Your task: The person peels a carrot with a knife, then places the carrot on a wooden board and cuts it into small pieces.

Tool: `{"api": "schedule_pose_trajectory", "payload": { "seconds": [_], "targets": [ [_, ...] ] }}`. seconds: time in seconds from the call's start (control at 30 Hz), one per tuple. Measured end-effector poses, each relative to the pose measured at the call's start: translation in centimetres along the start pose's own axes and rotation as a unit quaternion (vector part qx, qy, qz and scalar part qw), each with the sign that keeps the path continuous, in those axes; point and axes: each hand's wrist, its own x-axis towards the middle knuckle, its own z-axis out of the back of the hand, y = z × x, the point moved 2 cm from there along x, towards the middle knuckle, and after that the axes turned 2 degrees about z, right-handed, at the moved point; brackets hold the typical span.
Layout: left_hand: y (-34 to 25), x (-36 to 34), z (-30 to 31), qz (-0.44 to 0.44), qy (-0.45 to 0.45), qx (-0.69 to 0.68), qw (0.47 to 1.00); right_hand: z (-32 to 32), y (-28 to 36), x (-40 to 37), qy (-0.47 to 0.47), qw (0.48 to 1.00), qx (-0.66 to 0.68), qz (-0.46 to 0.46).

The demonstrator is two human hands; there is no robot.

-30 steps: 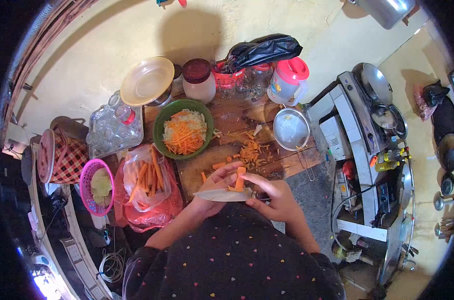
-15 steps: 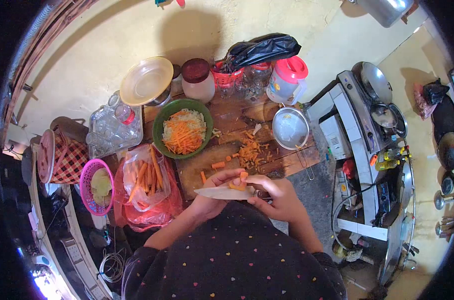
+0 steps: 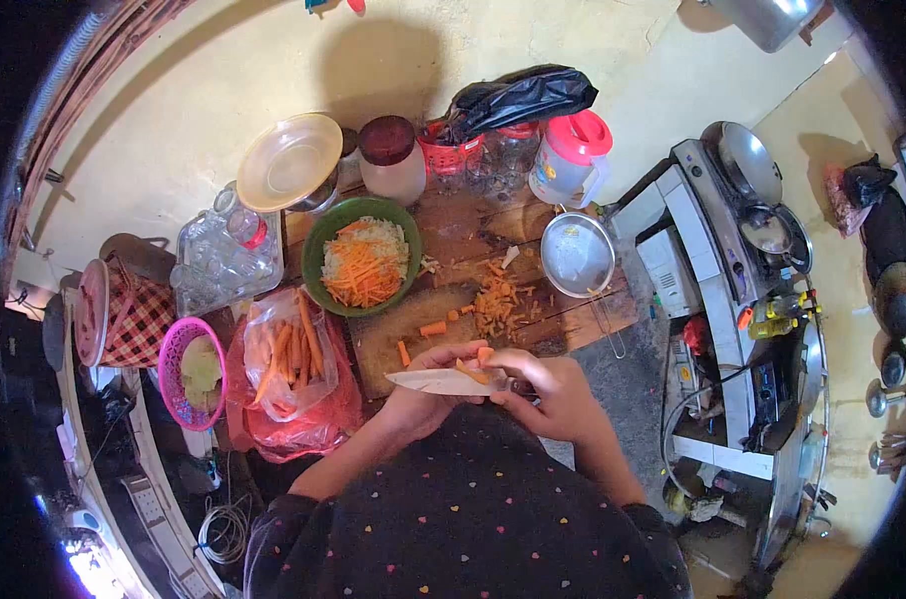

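Note:
My right hand [image 3: 553, 395] is closed round the handle of a knife [image 3: 428, 382], its pale blade pointing left across my body. Behind the blade, my left hand [image 3: 423, 407] grips a carrot piece [image 3: 485, 354], mostly hidden by the knife and fingers. A thin slice of carrot [image 3: 470, 372] lies against the blade. Just beyond my hands is a wooden cutting board [image 3: 378, 344] with several carrot chunks [image 3: 433, 328] and a heap of peelings [image 3: 498, 299] at its right. Farther off stands a green bowl [image 3: 315, 270] of shredded carrot and pale shreds.
Left of the board lies a red plastic bag [image 3: 303, 419] with whole carrots [image 3: 298, 349], beside a pink basket [image 3: 164, 374]. A strainer [image 3: 578, 255] and a lidded pitcher [image 3: 570, 165] stand at the right. Beyond the table's right edge is a stove [image 3: 717, 220].
The carrot piece has turned and sunk lower behind my fingers. The slice on the blade now slants more. The view has shifted slightly.

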Motion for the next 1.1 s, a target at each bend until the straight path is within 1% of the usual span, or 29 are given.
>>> {"api": "schedule_pose_trajectory", "payload": {
  "seconds": [0.07, 0.13, 0.17, 0.23, 0.33, 0.47, 0.57, 0.67, 0.77, 0.87, 0.97, 1.03, 1.1],
  "targets": [
    [0.1, -0.1, 0.0, 0.006, -0.013, 0.018, 1.0, 0.3, 0.9, 0.3, -0.052, 0.997, 0.039, -0.049],
    [0.5, 0.0, 0.2, -0.004, -0.038, 0.024, 0.999, 0.3, 0.5, 0.2, -0.02, 0.999, -0.009, -0.038],
    [0.4, 0.0, 0.2, -0.006, -0.037, 0.025, 0.999, 0.2, 0.2, 0.3, -0.004, 0.999, -0.032, -0.032],
    [0.1, 0.0, -0.2, -0.009, -0.034, 0.026, 0.999, 0.0, 0.0, 0.3, -0.011, 0.999, -0.038, -0.03],
    [0.0, 0.0, -0.1, 0.008, -0.072, 0.08, 0.994, -0.4, -0.5, 0.3, -0.036, 0.998, -0.048, -0.028],
    [0.2, 0.1, 0.4, 0.009, -0.062, 0.03, 0.998, -0.6, -0.4, 0.6, -0.081, 0.994, -0.065, -0.023],
    [0.0, 0.5, 0.4, 0.019, -0.059, 0.016, 0.998, -1.3, -1.0, 0.8, -0.107, 0.99, -0.019, -0.095],
    [-0.4, 0.5, 0.0, 0.011, -0.037, -0.002, 0.999, -1.4, -2.0, 0.7, -0.139, 0.97, 0.062, -0.189],
    [-1.1, 0.9, -0.3, 0.001, -0.015, -0.026, 1.0, -1.7, -2.9, 0.7, -0.163, 0.953, 0.147, -0.21],
    [-1.6, 1.1, -0.2, -0.002, -0.016, -0.023, 1.0, -2.2, -3.5, 0.5, -0.184, 0.965, 0.105, -0.152],
    [-1.7, 1.3, -0.2, -0.005, -0.029, -0.002, 1.0, -0.9, -1.6, 0.8, -0.105, 0.977, 0.113, -0.144],
    [-1.8, 1.3, -0.4, -0.012, -0.034, 0.025, 0.999, -0.7, -1.0, 1.2, -0.071, 0.991, 0.075, -0.081],
    [-2.0, 1.5, -0.4, -0.012, -0.027, 0.04, 0.999, -0.1, 0.2, 1.6, 0.005, 0.994, 0.045, -0.103]
  ]
}}
